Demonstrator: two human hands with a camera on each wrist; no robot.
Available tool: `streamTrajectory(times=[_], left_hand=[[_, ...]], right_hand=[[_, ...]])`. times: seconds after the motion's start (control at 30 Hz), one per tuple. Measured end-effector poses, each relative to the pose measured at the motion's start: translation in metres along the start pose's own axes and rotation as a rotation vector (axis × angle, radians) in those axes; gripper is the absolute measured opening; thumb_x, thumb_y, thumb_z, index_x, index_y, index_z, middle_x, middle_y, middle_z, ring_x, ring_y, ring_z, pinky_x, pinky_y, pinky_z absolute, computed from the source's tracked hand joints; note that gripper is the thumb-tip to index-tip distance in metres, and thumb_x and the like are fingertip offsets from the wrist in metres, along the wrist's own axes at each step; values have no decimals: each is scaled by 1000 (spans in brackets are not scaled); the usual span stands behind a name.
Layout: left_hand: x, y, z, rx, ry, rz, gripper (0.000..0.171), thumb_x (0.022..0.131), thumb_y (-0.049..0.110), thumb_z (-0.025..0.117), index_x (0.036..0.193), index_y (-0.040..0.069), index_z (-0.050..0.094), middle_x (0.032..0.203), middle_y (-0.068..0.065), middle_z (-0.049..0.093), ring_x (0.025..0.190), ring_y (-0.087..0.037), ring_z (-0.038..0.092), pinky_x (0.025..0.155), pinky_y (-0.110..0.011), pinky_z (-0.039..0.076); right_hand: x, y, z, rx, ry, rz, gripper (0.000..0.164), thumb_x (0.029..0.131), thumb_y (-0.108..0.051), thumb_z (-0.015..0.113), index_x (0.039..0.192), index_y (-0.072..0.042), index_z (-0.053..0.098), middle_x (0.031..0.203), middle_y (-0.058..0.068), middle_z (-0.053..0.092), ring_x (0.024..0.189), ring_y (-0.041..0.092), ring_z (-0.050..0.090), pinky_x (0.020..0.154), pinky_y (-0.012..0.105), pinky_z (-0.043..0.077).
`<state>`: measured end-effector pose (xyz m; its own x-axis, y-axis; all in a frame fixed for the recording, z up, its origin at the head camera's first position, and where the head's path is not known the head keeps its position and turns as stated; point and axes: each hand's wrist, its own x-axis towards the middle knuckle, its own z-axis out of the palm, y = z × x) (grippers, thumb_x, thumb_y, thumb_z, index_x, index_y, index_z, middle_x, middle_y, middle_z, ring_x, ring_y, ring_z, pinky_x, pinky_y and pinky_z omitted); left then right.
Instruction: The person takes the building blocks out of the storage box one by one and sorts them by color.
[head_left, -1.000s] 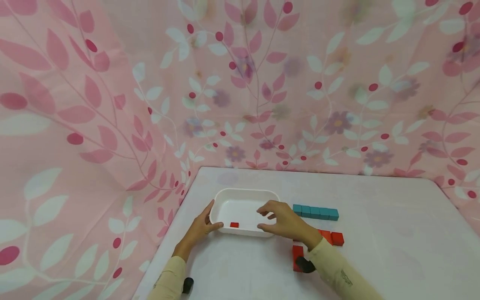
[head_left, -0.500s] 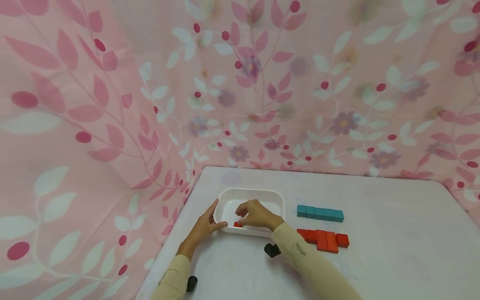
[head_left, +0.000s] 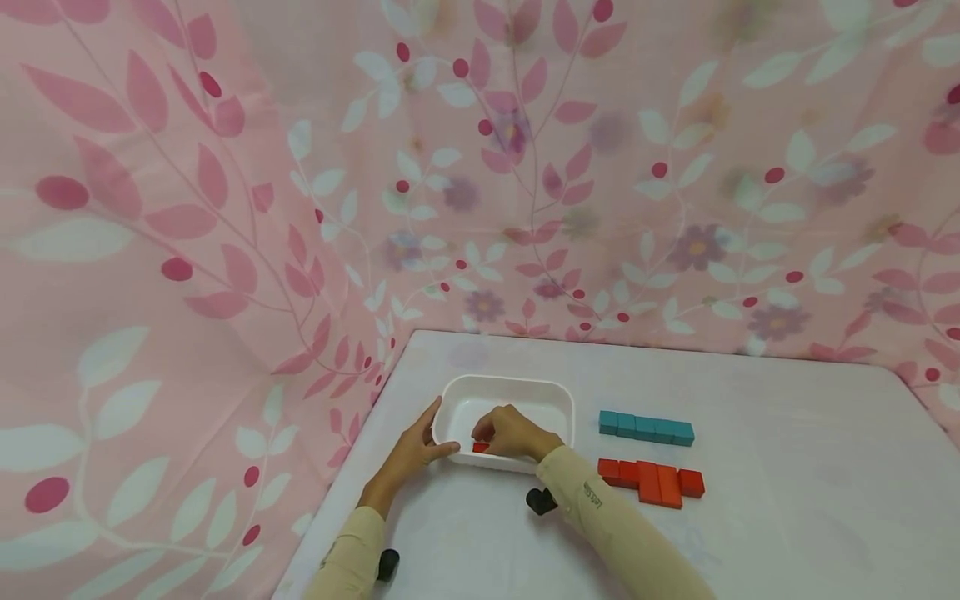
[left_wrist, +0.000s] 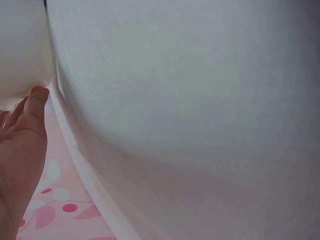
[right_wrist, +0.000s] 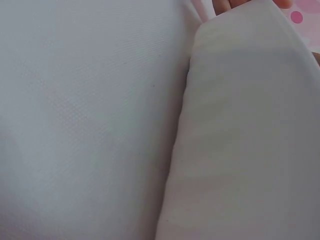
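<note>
A white plastic tray stands on the table. My left hand holds it at the near left corner, thumb over the rim and fingers along the outer side wall. In the left wrist view, the left hand touches the pale tray wall with fairly straight fingers. My right hand reaches down inside the tray, its fingertips and thumb around a small red block by the front wall; the fingers partly cover the block. The right wrist view shows mostly the tray's outer wall, with fingertips at its top.
Right of the tray lies a row of teal blocks. Nearer to me, a row of red blocks of differing lengths lies partly beside the right sleeve. The white table meets a pink floral cloth at the back and left.
My right hand has moved left and down into the tray, to the small red block there. The left hand stays at the tray corner. The scene has shifted slightly right with the head.
</note>
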<state>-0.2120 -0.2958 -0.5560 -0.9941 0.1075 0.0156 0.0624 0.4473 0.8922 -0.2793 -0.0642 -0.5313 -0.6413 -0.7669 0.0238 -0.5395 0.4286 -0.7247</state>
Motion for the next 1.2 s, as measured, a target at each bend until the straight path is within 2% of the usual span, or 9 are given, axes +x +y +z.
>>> streamTrajectory(times=[0.2,0.37,0.43,0.6,0.8,0.93,1.2], left_hand=[[1,0,3,-27,3,14,100,76,23,84,156,19,24,154,-15,33,128,-34,50,99,-42,47],[-8,25,-3,-52,-46,18,101,78,20,83,156,7,20,154,-24,29,129,-42,46,100,-47,45],[-8,26,-3,-46,-56,18,102,78,21,83,155,5,19,154,-26,28,129,-44,45,100,-48,44],[1,1,1,-44,-19,24,101,77,19,84,156,12,21,154,-21,31,126,-40,49,98,-46,47],[0,0,1,-31,-13,8,101,76,24,84,157,20,23,156,-14,31,130,-34,48,99,-40,47],[-1,2,2,-15,0,-16,101,76,27,84,156,24,24,156,-10,31,132,-33,46,100,-40,45],[-2,4,1,2,0,-11,102,76,25,85,157,21,23,154,-14,34,130,-34,47,99,-40,47]], right_hand=[[-2,4,3,-4,11,-21,26,77,-12,82,102,-6,77,90,-3,73,79,7,61,75,21,53],[-4,5,4,15,15,-32,25,77,-14,83,101,-6,78,89,-2,73,77,7,60,75,20,53],[-4,4,4,15,15,-31,26,77,-14,83,101,-6,78,89,-2,73,78,6,60,75,20,52],[-4,2,3,15,13,-14,27,78,-17,83,103,-7,78,91,-3,73,79,7,61,77,21,53],[-4,1,3,19,12,6,30,80,-17,82,106,-5,76,94,-1,73,83,10,62,78,21,53],[-5,0,2,30,21,-4,29,80,-13,81,107,-3,75,94,2,73,84,12,64,76,21,54],[-5,1,-1,17,48,28,29,80,-13,79,108,-7,76,98,-3,72,80,9,62,73,20,54]])
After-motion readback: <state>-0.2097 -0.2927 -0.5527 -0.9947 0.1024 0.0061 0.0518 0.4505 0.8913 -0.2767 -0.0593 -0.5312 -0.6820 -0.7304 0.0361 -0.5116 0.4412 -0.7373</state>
